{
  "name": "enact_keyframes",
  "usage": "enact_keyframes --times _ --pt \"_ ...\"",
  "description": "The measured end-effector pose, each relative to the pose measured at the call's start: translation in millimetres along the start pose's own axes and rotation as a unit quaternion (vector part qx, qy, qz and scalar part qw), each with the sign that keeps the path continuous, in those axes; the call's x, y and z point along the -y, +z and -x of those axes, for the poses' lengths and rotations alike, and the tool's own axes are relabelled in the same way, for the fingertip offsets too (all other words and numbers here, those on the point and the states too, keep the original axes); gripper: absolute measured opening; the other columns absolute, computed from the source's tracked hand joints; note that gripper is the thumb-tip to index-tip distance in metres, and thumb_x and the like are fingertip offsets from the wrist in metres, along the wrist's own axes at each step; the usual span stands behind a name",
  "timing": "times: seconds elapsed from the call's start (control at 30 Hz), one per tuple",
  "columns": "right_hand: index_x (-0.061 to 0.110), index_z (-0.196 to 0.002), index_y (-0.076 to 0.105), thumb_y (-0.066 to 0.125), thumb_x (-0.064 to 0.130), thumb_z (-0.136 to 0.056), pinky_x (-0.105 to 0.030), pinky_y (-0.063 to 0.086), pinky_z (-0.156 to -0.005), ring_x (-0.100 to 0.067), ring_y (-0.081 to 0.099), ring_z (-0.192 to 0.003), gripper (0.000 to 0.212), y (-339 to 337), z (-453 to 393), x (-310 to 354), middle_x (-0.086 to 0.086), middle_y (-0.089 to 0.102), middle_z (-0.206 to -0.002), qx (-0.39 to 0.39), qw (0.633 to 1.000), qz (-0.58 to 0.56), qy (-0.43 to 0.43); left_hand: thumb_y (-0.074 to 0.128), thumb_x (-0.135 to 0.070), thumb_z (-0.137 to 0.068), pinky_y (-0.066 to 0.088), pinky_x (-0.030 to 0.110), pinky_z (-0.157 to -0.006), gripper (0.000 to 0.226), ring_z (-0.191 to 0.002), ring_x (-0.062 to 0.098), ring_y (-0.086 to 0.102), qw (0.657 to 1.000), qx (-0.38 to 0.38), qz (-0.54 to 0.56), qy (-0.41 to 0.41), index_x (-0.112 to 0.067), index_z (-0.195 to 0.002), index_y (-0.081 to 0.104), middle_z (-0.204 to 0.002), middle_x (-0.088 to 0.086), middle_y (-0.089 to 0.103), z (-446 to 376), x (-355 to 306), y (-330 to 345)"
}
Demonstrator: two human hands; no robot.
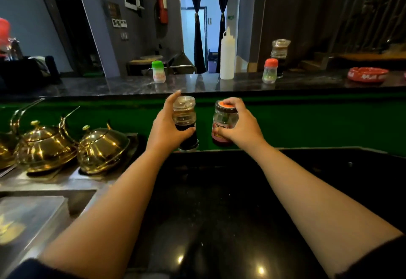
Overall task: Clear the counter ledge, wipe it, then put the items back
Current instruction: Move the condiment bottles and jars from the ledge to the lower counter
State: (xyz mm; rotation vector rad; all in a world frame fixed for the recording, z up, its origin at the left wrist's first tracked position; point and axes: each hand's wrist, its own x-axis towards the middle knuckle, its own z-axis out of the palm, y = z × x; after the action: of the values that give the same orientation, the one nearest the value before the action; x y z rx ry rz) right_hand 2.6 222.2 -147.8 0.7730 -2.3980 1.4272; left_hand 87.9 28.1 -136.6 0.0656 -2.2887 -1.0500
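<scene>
**Two jars in hand below the ledge**

Dim bar room, dark polished counter ledge (197,85) running across just above and beyond both hands. The left hand (167,129) is wrapped round the dark middle of a tall bottle (185,122) with a clear stopper, thumb in front, fingers behind. Just to its right, the right hand (239,124) grasps a labelled jar (224,124) with an orange lid, fingertips over the lid's rim and thumb low on the glass. Both are held in front of the green panel, above the black worktop (219,201) beneath the forearms.

Beyond the hands, on the ledge, stand a green-capped shaker (158,72), a white squeeze bottle (227,56), a red-capped shaker (270,70) with a wrapped jar (279,52) behind it, and a red ashtray (367,74) far to the right.

Both held pieces look like glass: rigid, smooth, likely slippery and breakable, with some weight from their contents. Gripping the body rather than the cap seems safest; the squeeze bottle should be light and yielding.
</scene>
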Motion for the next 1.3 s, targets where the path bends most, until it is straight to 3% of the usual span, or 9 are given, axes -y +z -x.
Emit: enact_keyframes --times 0.13,0.47,0.63,0.93,1.07,1.17,1.3 --pt "0.042 -0.119 0.044 0.085 0.023 -0.066 -0.024 0.042 -0.082 -0.016 0.054 -0.107 0.070 28 52 -38 0.000 0.052 -0.120 0.000 0.999 -0.008 0.045 0.084 -0.022 -0.066 0.049 0.031 -0.093 0.093 -0.110 0.014 0.058 0.999 0.013 -0.024 -0.032 -0.044 -0.137 0.030 -0.123 -0.002 0.057 45 38 27" --pt "0.033 -0.143 0.038 0.085 0.011 -0.065 -0.018 0.035 -0.095 -0.008 0.045 -0.122 0.094 83 136 -123 0.006 0.043 -0.136 0.047 0.986 -0.045 0.155 0.083 -0.017 -0.064 0.050 0.036 -0.096 0.087 -0.109 0.011 0.055 0.989 0.062 -0.014 -0.130 -0.044 -0.129 0.033 -0.121 -0.004 0.053 134 118 94" --pt "0.038 -0.138 0.039 0.086 0.009 -0.064 -0.018 0.037 -0.095 -0.006 0.044 -0.122 0.093 95 159 -139 0.013 0.043 -0.131 0.065 0.979 -0.057 0.185 0.082 -0.012 -0.068 0.049 0.032 -0.096 0.086 -0.115 0.011 0.052 0.986 0.066 -0.018 -0.150 -0.044 -0.129 0.030 -0.129 -0.004 0.048 152 131 102" --pt "0.040 -0.137 0.035 0.085 0.009 -0.067 -0.023 0.042 -0.098 -0.011 0.043 -0.127 0.092 103 164 -140 0.008 0.040 -0.138 0.068 0.980 -0.029 0.184 0.080 -0.011 -0.072 0.041 0.019 -0.088 0.087 -0.117 0.008 0.048 0.985 0.065 -0.029 -0.158 -0.040 -0.133 0.027 -0.135 -0.005 0.043 163 133 107" --pt "0.039 -0.140 0.033 0.083 0.011 -0.071 -0.032 0.044 -0.102 -0.017 0.043 -0.130 0.090 100 164 -134 0.005 0.037 -0.141 0.083 0.976 -0.025 0.200 0.081 -0.021 -0.073 0.043 0.021 -0.082 0.088 -0.114 0.004 0.047 0.981 0.087 -0.056 -0.162 -0.043 -0.135 0.023 -0.137 -0.006 0.043 162 127 99" --pt "0.039 -0.141 0.033 0.083 0.019 -0.072 -0.028 0.042 -0.100 -0.017 0.044 -0.129 0.087 92 161 -127 0.003 0.036 -0.141 0.097 0.974 -0.025 0.202 0.080 -0.041 -0.070 0.045 0.023 -0.077 0.083 -0.106 0.003 0.048 0.979 0.110 -0.093 -0.147 -0.044 -0.134 0.026 -0.133 -0.011 0.041 159 121 85" --pt "0.036 -0.143 0.034 0.080 0.031 -0.075 -0.026 0.041 -0.098 -0.018 0.044 -0.128 0.082 75 147 -111 0.002 0.033 -0.141 0.117 0.976 0.013 0.186 0.073 -0.055 -0.071 0.045 0.025 -0.084 0.075 -0.116 0.010 0.047 0.971 0.154 -0.127 -0.135 -0.038 -0.134 0.037 -0.135 -0.009 0.036 143 112 60"
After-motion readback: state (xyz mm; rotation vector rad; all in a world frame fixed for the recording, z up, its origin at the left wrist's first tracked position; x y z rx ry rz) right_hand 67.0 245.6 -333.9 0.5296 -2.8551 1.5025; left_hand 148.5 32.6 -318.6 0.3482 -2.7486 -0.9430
